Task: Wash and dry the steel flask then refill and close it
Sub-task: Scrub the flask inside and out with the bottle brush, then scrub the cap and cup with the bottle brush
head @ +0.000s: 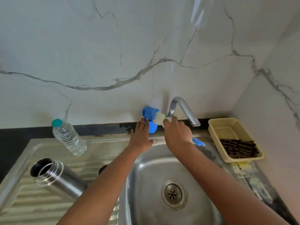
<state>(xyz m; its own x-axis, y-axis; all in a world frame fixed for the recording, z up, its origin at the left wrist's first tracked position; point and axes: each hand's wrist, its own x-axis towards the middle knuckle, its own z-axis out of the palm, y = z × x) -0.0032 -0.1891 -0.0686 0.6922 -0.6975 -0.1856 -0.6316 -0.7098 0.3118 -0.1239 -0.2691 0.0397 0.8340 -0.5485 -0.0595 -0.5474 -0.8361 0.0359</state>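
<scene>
My right hand (177,135) has its grip closed around a blue-handled bottle brush (159,118), and my left hand (141,137) lies with straight fingers against the blue holder (151,125) by the wall. The steel flask (56,177) stands open on the drainboard (19,200), well apart. I think the holder may tip when the brush pulls, and my left arm, passing near the flask, may knock it over

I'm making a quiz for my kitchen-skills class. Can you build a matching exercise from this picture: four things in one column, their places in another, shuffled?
1. steel flask
2. plastic water bottle
3. bottle brush
4. dark cloth

A. in the cream basket
B. gripped in the right hand
C. open, on the ribbed drainboard
D. capped, near the drainboard's back edge

Pairs: 1-C, 2-D, 3-B, 4-A
</scene>
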